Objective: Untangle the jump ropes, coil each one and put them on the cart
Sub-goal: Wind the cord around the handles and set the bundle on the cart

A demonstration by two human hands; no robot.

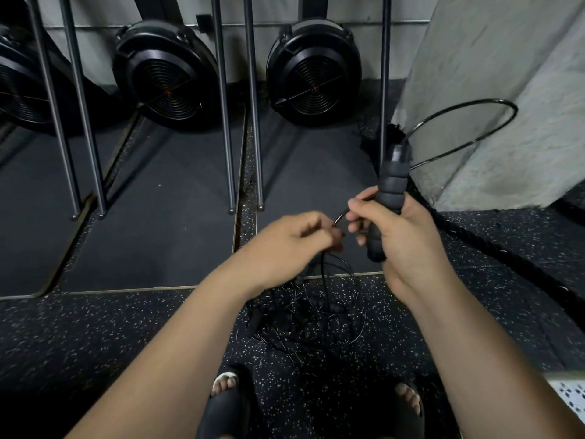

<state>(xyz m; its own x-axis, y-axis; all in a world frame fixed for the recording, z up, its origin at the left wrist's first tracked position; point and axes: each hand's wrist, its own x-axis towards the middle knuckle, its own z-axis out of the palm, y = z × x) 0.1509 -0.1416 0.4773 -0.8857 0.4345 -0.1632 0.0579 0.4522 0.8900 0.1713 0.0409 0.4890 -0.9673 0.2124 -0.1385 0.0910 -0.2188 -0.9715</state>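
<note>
While the right hand (405,236) clamps its curled fingers round the lower half of a black foam handle (388,198), held near upright at about 2 o'clock from frame centre, the left hand (285,242) sits just beside it at its 9 o'clock, fingers closed in a pinch on a thin black cord (340,218). Left hand is motion-blurred; exact finger placement: cannot tell. That short cord stretch bridges the gap between both hands. From the handle's top end a loop (516,115) of cord arcs out toward 2 o'clock, in front of a grey concrete pillar (506,74). More cord drops from the left hand toward 6 o'clock into a tangle of jump ropes (316,312) on the speckled black floor (95,343), just below frame centre, between the forearms. Dark handles sit inside the tangle; count unclear. Feet in dark slides (224,403) at 6 o'clock, close to the tangle. Thick black braided rope (493,248) runs along the floor at 3 o'clock, passing behind the right hand. Dark mats (158,232) from 9 to 12 o'clock, metal legs (226,122) standing on them. Round black fan housings (167,74) against the wall at 11 and 12 o'clock.
</note>
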